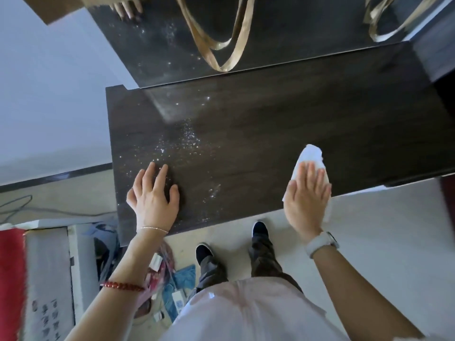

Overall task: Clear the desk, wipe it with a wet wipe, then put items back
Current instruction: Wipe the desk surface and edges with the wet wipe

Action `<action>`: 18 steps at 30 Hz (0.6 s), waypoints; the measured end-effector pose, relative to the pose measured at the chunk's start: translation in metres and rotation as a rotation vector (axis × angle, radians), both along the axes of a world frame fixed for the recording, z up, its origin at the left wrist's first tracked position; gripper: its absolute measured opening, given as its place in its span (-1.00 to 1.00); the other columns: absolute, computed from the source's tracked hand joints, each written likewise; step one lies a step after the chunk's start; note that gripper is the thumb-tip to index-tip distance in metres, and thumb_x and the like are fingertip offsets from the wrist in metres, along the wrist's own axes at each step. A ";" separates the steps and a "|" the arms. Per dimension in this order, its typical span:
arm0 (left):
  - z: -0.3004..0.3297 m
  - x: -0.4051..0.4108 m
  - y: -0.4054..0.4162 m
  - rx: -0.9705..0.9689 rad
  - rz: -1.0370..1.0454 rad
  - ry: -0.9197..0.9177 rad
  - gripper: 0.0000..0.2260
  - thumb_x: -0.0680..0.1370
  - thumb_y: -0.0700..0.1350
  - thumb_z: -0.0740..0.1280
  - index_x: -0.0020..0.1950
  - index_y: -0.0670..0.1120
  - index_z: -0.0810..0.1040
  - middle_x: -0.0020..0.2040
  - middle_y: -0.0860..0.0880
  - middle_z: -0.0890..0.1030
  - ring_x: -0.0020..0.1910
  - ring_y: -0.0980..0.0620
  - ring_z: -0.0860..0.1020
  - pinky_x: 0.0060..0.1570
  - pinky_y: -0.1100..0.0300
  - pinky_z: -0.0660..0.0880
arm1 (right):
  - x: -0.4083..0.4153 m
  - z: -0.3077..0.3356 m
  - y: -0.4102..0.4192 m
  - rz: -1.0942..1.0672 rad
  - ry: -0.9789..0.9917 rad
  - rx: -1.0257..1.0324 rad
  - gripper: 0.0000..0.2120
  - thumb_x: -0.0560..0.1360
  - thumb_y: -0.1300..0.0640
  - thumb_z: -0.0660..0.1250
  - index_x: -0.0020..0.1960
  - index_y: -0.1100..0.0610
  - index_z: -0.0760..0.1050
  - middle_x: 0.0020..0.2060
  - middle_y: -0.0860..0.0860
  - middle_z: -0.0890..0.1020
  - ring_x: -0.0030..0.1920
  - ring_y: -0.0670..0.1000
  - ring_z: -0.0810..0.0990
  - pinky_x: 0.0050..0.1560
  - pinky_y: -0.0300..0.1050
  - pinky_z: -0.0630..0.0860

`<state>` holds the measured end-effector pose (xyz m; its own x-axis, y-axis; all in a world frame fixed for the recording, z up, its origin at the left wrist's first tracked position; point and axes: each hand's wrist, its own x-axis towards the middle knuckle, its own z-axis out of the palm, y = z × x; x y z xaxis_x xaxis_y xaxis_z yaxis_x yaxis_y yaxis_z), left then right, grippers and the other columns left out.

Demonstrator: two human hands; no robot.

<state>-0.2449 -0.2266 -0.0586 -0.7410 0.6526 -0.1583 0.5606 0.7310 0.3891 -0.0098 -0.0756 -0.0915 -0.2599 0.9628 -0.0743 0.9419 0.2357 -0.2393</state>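
Observation:
A dark wooden desk [258,134] fills the middle of the view, its top bare of objects. White specks and dust lie scattered over its left half. My right hand [306,200] lies flat, fingers straight, pressing a white wet wipe [310,156] onto the desk near its front right edge. The wipe sticks out beyond my fingertips. My left hand [154,196] rests flat on the desk's front left part, fingers spread, among the specks.
A dark glossy panel [270,33] rises behind the desk and mirrors hanging tan straps [221,45]. Left of the desk are a pale wall, a cable on the floor, a red and grey box [37,279], and a heap of bags and small items [170,286].

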 end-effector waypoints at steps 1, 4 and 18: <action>-0.002 -0.005 -0.013 0.000 0.008 0.010 -0.59 0.55 -0.07 0.21 0.39 -0.02 0.29 0.47 -0.09 0.19 0.45 -0.10 0.05 0.34 -0.13 0.01 | -0.019 0.001 -0.014 -0.068 0.021 -0.013 -0.47 0.54 0.01 -0.11 0.46 0.17 0.10 0.45 0.17 0.19 0.46 0.21 0.08 0.41 0.24 0.01; -0.005 -0.023 -0.048 -0.029 0.060 0.001 -0.53 0.55 -0.06 0.19 0.44 -0.01 0.17 0.49 -0.13 0.09 0.46 -0.12 0.01 0.35 -0.15 0.00 | -0.086 0.002 -0.082 0.175 0.064 0.040 -0.49 0.54 0.01 -0.05 0.45 0.15 0.15 0.43 0.15 0.26 0.45 0.18 0.13 0.42 0.16 0.00; -0.023 -0.045 -0.090 -0.014 0.063 -0.213 -0.46 0.59 0.04 0.02 0.49 -0.05 -0.15 0.51 -0.02 0.06 0.49 -0.04 -0.03 0.40 -0.09 -0.01 | -0.114 0.007 -0.059 0.049 -0.036 -0.085 -0.51 0.58 0.05 -0.13 0.49 0.13 -0.01 0.49 0.12 0.06 0.49 0.14 -0.04 0.44 0.17 -0.07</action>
